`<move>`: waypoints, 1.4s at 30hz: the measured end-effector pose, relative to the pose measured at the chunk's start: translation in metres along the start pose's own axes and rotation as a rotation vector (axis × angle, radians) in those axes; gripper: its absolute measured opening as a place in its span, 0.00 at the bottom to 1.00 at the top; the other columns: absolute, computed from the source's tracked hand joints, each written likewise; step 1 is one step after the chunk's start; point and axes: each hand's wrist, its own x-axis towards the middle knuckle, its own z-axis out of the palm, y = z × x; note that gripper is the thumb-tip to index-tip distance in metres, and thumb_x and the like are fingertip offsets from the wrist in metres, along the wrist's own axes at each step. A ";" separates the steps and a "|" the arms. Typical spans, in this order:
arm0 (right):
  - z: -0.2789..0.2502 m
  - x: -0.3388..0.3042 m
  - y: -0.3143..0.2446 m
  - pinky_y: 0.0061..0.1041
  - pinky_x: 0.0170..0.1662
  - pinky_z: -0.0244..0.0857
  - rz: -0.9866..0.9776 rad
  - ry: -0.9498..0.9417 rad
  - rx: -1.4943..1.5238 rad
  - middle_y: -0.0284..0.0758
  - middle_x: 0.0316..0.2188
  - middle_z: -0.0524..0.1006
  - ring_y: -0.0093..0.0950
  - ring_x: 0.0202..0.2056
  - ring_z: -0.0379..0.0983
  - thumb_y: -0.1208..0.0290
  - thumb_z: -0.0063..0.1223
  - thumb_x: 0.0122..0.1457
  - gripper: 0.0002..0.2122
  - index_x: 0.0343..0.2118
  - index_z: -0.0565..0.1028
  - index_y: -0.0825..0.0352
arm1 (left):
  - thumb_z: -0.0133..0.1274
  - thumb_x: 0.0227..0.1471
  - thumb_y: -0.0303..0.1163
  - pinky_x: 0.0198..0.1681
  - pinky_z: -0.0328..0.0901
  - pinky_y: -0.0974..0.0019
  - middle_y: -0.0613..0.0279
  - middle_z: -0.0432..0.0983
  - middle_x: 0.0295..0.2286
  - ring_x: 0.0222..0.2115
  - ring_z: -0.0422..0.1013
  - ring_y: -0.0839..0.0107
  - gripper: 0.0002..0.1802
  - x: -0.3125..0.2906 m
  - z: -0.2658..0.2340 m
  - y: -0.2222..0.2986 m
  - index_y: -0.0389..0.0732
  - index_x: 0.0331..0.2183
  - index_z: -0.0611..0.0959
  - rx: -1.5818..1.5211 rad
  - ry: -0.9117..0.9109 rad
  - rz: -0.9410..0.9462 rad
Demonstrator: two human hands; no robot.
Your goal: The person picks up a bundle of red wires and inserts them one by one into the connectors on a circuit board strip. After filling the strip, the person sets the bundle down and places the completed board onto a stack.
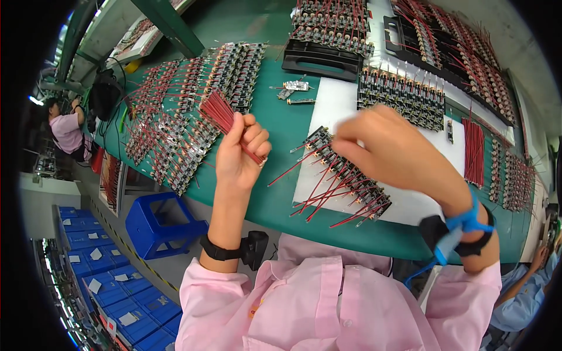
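Observation:
My left hand [243, 149] is closed around a bundle of thin red wires [218, 111], raised above the green table. The bundle slants, its upper ends fanned out past my thumb. My right hand [380, 140] hovers over the white foam sheet [304, 181], slightly blurred, thumb and fingers drawn together in a pinch. Whatever lies between the fingertips cannot be made out. Just below it, a slanting row of small circuit boards [351, 181] has red wires sticking out toward me. Behind the right hand stands a denser block of circuit boards [404, 96], partly covered by that hand.
Many wired boards [181, 117] cover the table's left side. A few loose boards [295, 86] lie mid-table, near a black tray [322, 58]. Red wires [473, 152] lie at right. A blue stool [158, 225] and blue bins [117, 275] stand left; co-workers [65, 128] sit at both sides.

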 end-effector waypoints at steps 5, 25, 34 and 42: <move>0.041 0.055 0.010 0.30 0.24 0.58 0.016 0.056 0.171 0.42 0.14 0.69 0.36 0.19 0.67 0.74 0.47 0.41 0.06 0.17 0.69 0.73 | 0.34 0.51 0.39 0.34 0.60 0.71 0.60 0.67 0.30 0.32 0.64 0.72 0.16 0.014 0.041 -0.019 0.37 0.34 0.69 0.196 0.288 0.181; 0.043 0.064 0.014 0.12 0.14 0.53 0.262 -0.109 0.973 0.32 0.13 0.69 0.15 0.12 0.61 0.77 0.44 0.45 0.04 0.17 0.66 0.70 | 0.43 0.47 0.37 0.12 0.52 0.78 0.71 0.61 0.12 0.10 0.56 0.84 0.14 -0.014 0.029 -0.014 0.34 0.27 0.71 0.794 0.430 0.142; 0.063 0.062 0.011 0.12 0.15 0.50 0.233 0.018 0.898 0.26 0.12 0.63 0.12 0.13 0.57 0.76 0.46 0.44 0.05 0.17 0.66 0.69 | 0.48 0.43 0.32 0.09 0.44 0.80 0.77 0.56 0.10 0.08 0.49 0.88 0.09 -0.014 0.037 -0.022 0.35 0.23 0.72 0.878 0.386 0.196; 0.063 0.058 0.012 0.12 0.18 0.49 0.144 -0.019 0.704 0.23 0.12 0.61 0.11 0.16 0.54 0.77 0.47 0.43 0.05 0.15 0.66 0.70 | 0.48 0.44 0.32 0.11 0.44 0.81 0.76 0.59 0.11 0.11 0.50 0.89 0.10 -0.018 0.031 -0.025 0.34 0.21 0.74 1.142 0.404 0.278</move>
